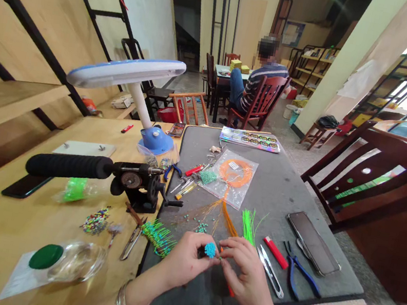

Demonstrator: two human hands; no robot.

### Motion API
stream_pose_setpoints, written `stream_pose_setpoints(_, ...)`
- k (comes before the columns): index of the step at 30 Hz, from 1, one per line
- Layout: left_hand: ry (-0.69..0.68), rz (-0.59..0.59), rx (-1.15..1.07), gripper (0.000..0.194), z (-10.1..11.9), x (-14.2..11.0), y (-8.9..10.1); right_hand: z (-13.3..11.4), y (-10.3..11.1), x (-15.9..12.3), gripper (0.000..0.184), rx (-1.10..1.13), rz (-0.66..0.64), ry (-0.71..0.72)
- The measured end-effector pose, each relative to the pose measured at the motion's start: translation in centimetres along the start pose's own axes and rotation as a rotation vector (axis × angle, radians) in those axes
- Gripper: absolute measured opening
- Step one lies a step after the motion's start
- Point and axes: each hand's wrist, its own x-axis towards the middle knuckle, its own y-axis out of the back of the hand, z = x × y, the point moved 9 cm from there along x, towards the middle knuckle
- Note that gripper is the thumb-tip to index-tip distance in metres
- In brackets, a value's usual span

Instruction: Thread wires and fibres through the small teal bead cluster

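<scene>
Near the mat's front edge, my left hand [186,258] is closed around a small blue cluster with a knobbly, bead-like top [209,250]. Just right of it, my right hand [248,269] pinches at the fingertips, close to the left fingertips; what it grips is too small to make out. An orange-red piece [230,289] shows below the right fingers. Beyond the hands lie orange strands [229,223], bright green strands [249,225] and loose turquoise beads [201,226]. To the left rests a bunch of green strands with turquoise bits [158,237].
Right of my hands lie thread snips [272,276], a red lighter [276,252], blue-handled pliers [302,276] and a phone [315,244]. On the left stand a hand-cranked device [139,186], a lamp [154,139] and a green-lidded jar [78,262]. A person [264,82] sits farther back.
</scene>
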Motion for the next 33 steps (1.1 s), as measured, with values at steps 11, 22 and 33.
stream_pose_setpoints(11, 0.010, 0.034, 0.045, 0.003, -0.2, -0.8, 0.0, -0.8, 0.1, 0.1, 0.017, -0.008, 0.013, 0.009)
stream_pose_setpoints(22, 0.008, 0.056, 0.093, 0.010, -0.5, -1.5, 0.2, -0.4, -0.8, 0.2, 0.015, -0.031, -0.009, 0.002)
stream_pose_setpoints(33, 0.207, 0.219, -0.016, 0.013, -4.8, -5.4, 5.7, -2.8, -5.4, 0.5, 0.006, -0.201, -0.422, 0.229)
